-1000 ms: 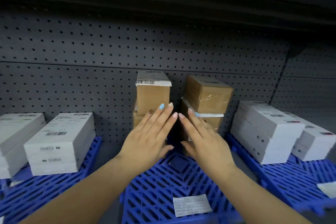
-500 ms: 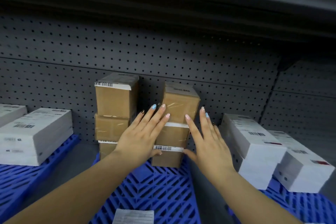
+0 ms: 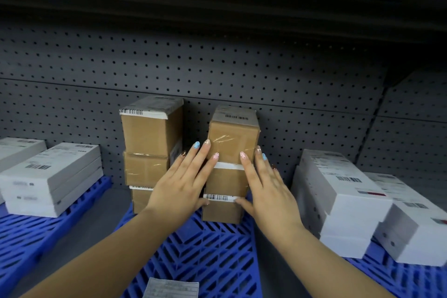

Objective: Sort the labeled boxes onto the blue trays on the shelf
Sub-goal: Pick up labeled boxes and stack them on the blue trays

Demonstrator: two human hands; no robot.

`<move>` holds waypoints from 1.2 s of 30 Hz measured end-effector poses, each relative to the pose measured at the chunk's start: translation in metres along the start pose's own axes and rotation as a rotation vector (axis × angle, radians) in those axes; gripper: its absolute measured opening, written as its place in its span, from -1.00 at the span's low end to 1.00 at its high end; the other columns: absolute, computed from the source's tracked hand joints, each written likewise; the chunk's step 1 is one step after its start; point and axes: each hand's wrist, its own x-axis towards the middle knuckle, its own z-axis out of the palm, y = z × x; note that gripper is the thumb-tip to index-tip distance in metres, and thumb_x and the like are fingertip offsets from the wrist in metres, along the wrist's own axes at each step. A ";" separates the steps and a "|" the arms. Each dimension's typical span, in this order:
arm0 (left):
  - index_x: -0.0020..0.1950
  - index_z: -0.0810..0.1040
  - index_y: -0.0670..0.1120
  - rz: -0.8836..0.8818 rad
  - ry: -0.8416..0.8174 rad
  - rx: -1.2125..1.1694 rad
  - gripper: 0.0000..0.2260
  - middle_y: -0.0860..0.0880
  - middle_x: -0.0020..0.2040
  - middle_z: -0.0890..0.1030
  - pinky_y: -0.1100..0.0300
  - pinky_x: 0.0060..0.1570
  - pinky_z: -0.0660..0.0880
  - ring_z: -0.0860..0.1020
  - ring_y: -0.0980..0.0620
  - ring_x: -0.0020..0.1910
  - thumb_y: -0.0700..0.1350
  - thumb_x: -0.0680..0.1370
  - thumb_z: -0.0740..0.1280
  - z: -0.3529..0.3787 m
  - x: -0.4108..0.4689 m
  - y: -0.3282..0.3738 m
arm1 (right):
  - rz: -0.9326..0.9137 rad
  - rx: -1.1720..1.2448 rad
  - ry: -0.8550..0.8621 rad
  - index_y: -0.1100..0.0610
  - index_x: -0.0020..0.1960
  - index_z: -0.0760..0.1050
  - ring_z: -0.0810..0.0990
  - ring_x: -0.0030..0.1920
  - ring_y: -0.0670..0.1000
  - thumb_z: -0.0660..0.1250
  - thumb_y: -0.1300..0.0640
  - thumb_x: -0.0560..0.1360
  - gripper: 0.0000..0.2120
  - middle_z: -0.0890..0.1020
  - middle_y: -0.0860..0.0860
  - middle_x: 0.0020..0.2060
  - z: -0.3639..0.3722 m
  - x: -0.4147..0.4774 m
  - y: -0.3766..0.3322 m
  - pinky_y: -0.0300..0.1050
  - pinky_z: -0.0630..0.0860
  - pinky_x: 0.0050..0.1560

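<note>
Nearest me, a paper label (image 3: 173, 288) lies on the front edge of the middle blue tray (image 3: 210, 254). Further in on that tray I see my left hand (image 3: 180, 184) and right hand (image 3: 268, 191), both flat with fingers spread, pressed against the two sides of the right stack of brown boxes (image 3: 229, 164); thumbs touch its lowest box by the barcode strip, fingertips reach the top box. Neither hand is curled around anything. Just left of that stack stands the left stack of brown boxes (image 3: 150, 150), three high, a white barcode label on top. Well left of the middle tray, white boxes (image 3: 52, 176) sit on another blue tray (image 3: 31, 232); to its right, more white boxes (image 3: 338, 198) on a third tray (image 3: 416, 278). Behind everything runs the grey pegboard back wall (image 3: 217, 68) of the shelf.
</note>
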 end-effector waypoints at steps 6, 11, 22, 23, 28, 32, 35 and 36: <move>0.53 -0.04 -0.16 0.107 0.127 -0.081 -0.04 -0.18 0.54 -0.02 -0.06 0.40 0.08 0.07 -0.14 0.49 0.23 0.36 0.39 -0.015 0.006 0.032 | 0.010 -0.026 0.063 0.00 0.52 -0.12 0.26 0.43 0.06 0.45 -0.19 0.30 0.02 0.10 0.09 0.50 -0.032 -0.020 0.001 -0.03 0.14 0.34; 0.53 -0.03 -0.16 0.198 0.138 -0.156 -0.08 -0.12 0.55 -0.03 -0.05 0.41 0.08 0.05 -0.11 0.50 0.28 0.40 0.33 -0.018 0.016 0.096 | 0.033 -0.127 0.080 0.05 0.51 0.02 0.24 0.44 0.03 0.47 -0.16 0.29 -0.03 0.15 0.05 0.49 -0.058 -0.067 0.035 -0.06 0.18 0.41; 0.53 -0.05 -0.17 0.104 0.038 -0.198 -0.21 -0.14 0.55 -0.07 -0.02 0.44 0.11 -0.01 -0.07 0.51 0.30 0.50 0.08 0.019 0.034 0.222 | 0.026 -0.247 -0.049 0.08 0.52 0.03 0.12 0.47 0.06 0.44 -0.08 0.36 -0.11 0.08 0.04 0.51 -0.065 -0.151 0.175 0.07 0.08 0.38; 0.53 -0.04 -0.17 0.079 0.036 -0.197 -0.22 -0.15 0.55 -0.07 -0.02 0.44 0.12 0.00 -0.08 0.51 0.30 0.51 0.06 0.022 0.037 0.229 | -0.004 -0.245 -0.057 0.08 0.52 0.03 0.11 0.47 0.06 0.44 -0.08 0.36 -0.11 0.07 0.03 0.51 -0.062 -0.151 0.185 0.08 0.08 0.38; 0.54 -0.04 -0.11 0.014 0.067 -0.080 -0.32 -0.18 0.54 -0.05 -0.13 0.37 0.14 0.03 -0.17 0.50 0.23 0.56 0.07 0.034 0.043 0.245 | -0.133 -0.213 -0.027 0.05 0.50 0.11 0.17 0.45 0.03 0.45 -0.05 0.36 -0.16 0.11 0.04 0.50 -0.046 -0.145 0.209 0.06 0.10 0.41; 0.54 -0.13 -0.10 -0.031 0.093 -0.034 -0.33 -0.18 0.54 -0.13 -0.15 0.35 0.16 0.07 -0.19 0.48 0.20 0.57 0.02 0.044 0.043 0.243 | -0.180 -0.165 0.029 0.08 0.49 0.11 0.16 0.45 0.03 0.45 0.01 0.36 -0.18 0.06 0.04 0.50 -0.031 -0.141 0.210 0.04 0.19 0.37; 0.53 -0.18 -0.12 -0.028 0.087 -0.042 -0.33 -0.20 0.53 -0.15 -0.13 0.35 0.16 0.10 -0.18 0.47 0.19 0.57 -0.02 0.049 0.044 0.243 | -0.182 -0.153 0.028 0.08 0.51 0.05 0.16 0.44 0.03 0.50 0.05 0.33 -0.10 -0.01 0.03 0.51 -0.026 -0.140 0.212 0.10 0.16 0.35; 0.53 -0.19 -0.12 -0.028 0.083 -0.046 -0.33 -0.20 0.53 -0.16 -0.14 0.36 0.17 0.10 -0.17 0.47 0.19 0.57 -0.03 0.050 0.045 0.243 | -0.186 -0.155 0.032 0.08 0.51 0.05 0.16 0.44 0.03 0.49 0.05 0.34 -0.10 -0.01 0.03 0.51 -0.027 -0.139 0.213 0.10 0.16 0.35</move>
